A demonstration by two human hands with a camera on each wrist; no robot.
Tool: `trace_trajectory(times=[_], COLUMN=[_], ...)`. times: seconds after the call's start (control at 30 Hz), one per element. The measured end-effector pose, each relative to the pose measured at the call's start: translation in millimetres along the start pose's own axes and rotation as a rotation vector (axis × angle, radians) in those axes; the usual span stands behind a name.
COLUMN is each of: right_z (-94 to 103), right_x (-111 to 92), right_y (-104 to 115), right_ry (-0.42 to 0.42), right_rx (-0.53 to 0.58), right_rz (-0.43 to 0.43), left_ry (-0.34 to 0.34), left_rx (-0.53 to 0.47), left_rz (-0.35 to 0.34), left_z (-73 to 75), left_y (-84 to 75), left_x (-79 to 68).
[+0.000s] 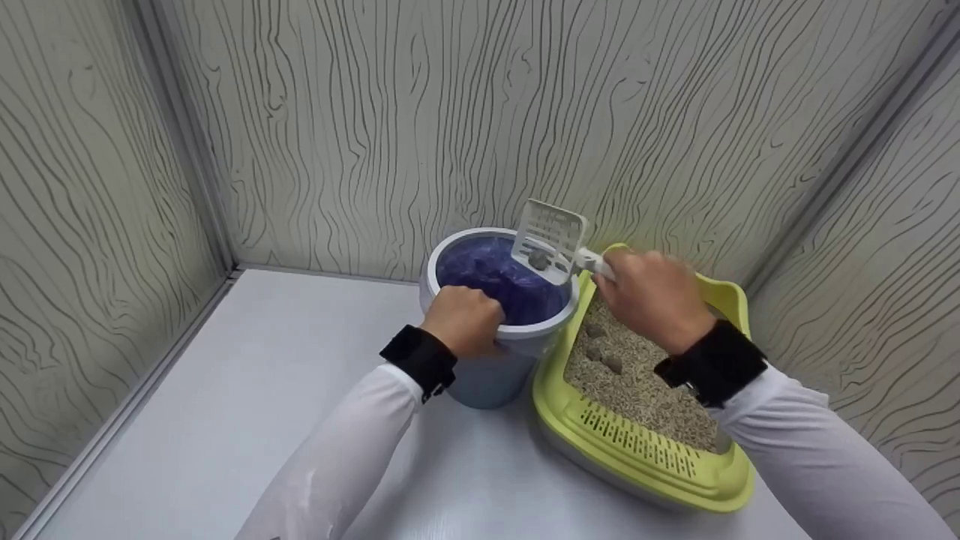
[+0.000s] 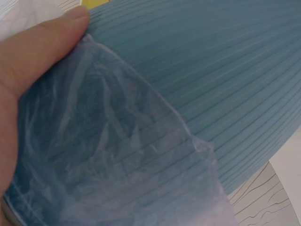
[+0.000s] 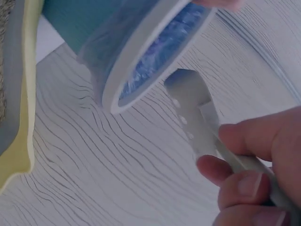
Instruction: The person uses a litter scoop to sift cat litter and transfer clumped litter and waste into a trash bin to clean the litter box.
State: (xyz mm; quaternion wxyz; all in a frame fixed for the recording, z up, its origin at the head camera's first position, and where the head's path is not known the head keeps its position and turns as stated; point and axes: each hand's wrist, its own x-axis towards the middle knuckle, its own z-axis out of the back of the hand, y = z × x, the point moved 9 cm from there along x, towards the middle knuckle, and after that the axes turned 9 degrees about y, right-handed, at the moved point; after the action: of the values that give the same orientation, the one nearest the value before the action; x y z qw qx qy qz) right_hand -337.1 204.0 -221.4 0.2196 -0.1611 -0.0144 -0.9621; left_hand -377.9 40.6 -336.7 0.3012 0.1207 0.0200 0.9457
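My right hand (image 1: 656, 300) grips the handle of a white slotted litter scoop (image 1: 551, 232), held above the right part of a bin's mouth. A grey clump (image 1: 539, 260) lies in the scoop. The blue bin (image 1: 487, 382) has a pale rim (image 1: 442, 251) and a thin purple liner bag (image 1: 480, 270). My left hand (image 1: 466, 319) holds the bin's near rim, its thumb lying on the outside over the liner's folded edge (image 2: 141, 108). To the right stands a yellow-green litter box (image 1: 551, 390) with sandy litter (image 1: 645, 397) and several grey clumps (image 1: 602, 360).
The bin and litter box stand side by side on a white table (image 1: 300, 337). Wood-patterned panels (image 1: 360, 135) rise close behind and at both sides. A slotted front ledge (image 1: 637, 439) runs along the litter box's near end.
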Motion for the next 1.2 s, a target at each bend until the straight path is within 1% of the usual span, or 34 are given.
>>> trace_trajectory(times=[0.13, 0.17, 0.23, 0.27, 0.33, 0.4, 0.5, 0.6, 0.67, 0.7, 0.83, 0.9, 0.93, 1.03, 1.1, 1.13, 1.2], right_z=[-4.4, -5.4, -7.2, -7.5, -6.7, -5.2, -2.7, -1.2, -0.4, -0.6, -0.7, -3.3, -5.0, -19.5, -35.0, -44.7, -66.5], right_x=[0, -1, -3, -4, -5, -6, -7, -8, -9, -9, -19, -28, -33, -49, -58, -62, -66], right_y=[29, 34, 40, 40, 40, 37, 28, 15, 4, -3, -42, -66, -77, -110, -129, -137, -149], right_ry=[-0.244, -0.296, -0.368, -0.388, -0.413, -0.419, -0.412, -0.363, -0.312, -0.274, -0.16, -0.128, -0.127, -0.096, -0.052, -0.012, 0.095], right_rx=[-0.237, -0.29, -0.358, -0.372, -0.361, -0.319, -0.234, -0.134, -0.07, -0.03, 0.121, 0.2, 0.234, 0.341, 0.385, 0.406, 0.429], right_rz=[0.169, 0.197, 0.237, 0.249, 0.257, 0.254, 0.226, 0.183, 0.138, 0.105, -0.074, -0.176, -0.219, -0.331, -0.387, -0.409, -0.447], left_ry=[0.001, 0.001, 0.002, 0.002, 0.003, 0.0, -0.002, 0.001, 0.001, -0.003, -0.015, -0.021, -0.024, -0.029, -0.029, -0.026, -0.02], left_rx=[-0.002, -0.003, -0.003, 0.0, 0.006, 0.013, 0.015, 0.01, 0.011, 0.012, 0.016, 0.018, 0.017, 0.018, 0.019, 0.017, 0.013], left_rz=[0.003, 0.002, 0.003, 0.004, 0.006, 0.008, 0.006, 0.007, 0.01, 0.011, 0.012, 0.013, 0.016, 0.023, 0.024, 0.024, 0.022], left_z=[-0.7, -0.6, -0.2, 0.1, 0.6, 1.4, 1.9, 1.8, 1.9, 2.6, 3.8, 4.2, 4.1, 3.1, 1.7, 0.6, -1.0], left_y=[-0.4, -0.7, -1.0, -0.9, -0.6, 0.1, 1.0, 2.6, 4.1, 4.9, 8.0, 9.7, 10.8, 13.4, 14.3, 14.4, 14.4], left_x=[0.9, 1.2, 2.1, 2.5, 2.8, 2.6, 1.4, 0.0, -1.0, -1.7, -4.5, -6.3, -7.1, -10.1, -11.5, -11.8, -11.8])
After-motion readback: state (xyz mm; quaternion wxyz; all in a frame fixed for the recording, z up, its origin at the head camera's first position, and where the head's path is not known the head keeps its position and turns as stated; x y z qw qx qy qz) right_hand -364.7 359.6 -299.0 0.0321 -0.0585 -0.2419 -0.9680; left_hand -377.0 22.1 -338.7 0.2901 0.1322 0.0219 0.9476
